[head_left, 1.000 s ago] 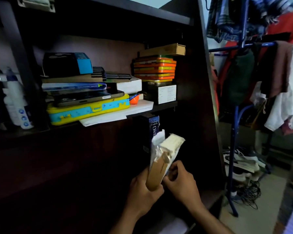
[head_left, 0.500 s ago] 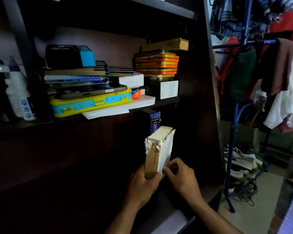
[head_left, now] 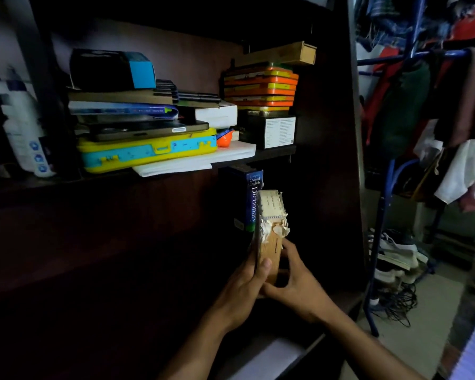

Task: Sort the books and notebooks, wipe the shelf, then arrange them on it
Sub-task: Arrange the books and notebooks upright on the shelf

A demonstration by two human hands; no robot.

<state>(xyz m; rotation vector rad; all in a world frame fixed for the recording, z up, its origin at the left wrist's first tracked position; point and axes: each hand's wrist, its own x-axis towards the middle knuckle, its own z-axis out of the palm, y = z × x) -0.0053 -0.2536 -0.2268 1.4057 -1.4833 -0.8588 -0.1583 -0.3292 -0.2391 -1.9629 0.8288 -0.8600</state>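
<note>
A worn book with a torn tan spine [head_left: 270, 229] stands upright in the dark lower shelf compartment, right beside a blue Oxford English Dictionary [head_left: 252, 201]. My left hand [head_left: 244, 286] grips the worn book's lower left side, thumb on the spine. My right hand [head_left: 294, 283] holds its lower right side with curled fingers. The lower shelf board [head_left: 346, 300] is dark and mostly hidden.
The upper shelf [head_left: 272, 156] carries a yellow-and-blue case [head_left: 148, 152], stacked books, white papers, orange tins [head_left: 261, 86] and boxes. A white bottle [head_left: 25, 138] stands at far left. A blue clothes rack [head_left: 381, 242] with hanging clothes and shoes stands to the right.
The worn book has swung from tilted to upright and moved deeper into the lower compartment, against the dictionary. Both hands followed it in.
</note>
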